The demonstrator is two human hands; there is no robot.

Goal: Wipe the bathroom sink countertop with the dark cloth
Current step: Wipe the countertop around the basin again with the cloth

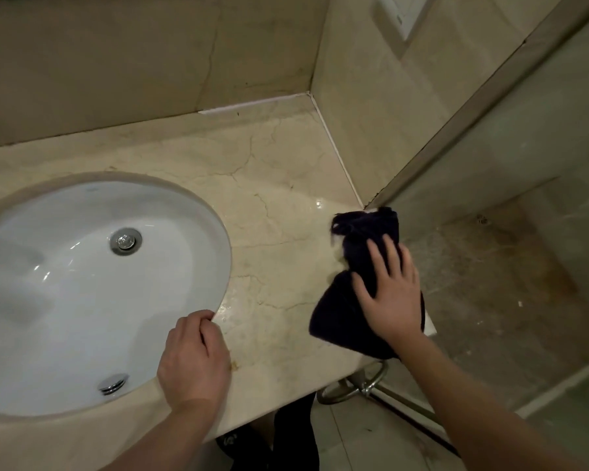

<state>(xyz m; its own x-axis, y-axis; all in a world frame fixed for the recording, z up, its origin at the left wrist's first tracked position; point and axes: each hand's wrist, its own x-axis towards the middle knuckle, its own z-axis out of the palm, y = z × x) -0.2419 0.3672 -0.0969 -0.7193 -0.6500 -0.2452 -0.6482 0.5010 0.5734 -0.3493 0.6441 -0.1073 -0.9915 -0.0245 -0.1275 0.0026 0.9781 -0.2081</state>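
Observation:
The dark cloth lies crumpled on the beige marble countertop near its right edge. My right hand presses flat on top of the cloth, fingers spread. My left hand rests on the counter at the right rim of the white oval sink, its fingers curled over the rim and holding nothing else.
The sink has a chrome drain and a chrome overflow cap. Tiled walls close the counter at the back and right. A glass shower partition stands at the right, with a chrome ring handle below the counter edge.

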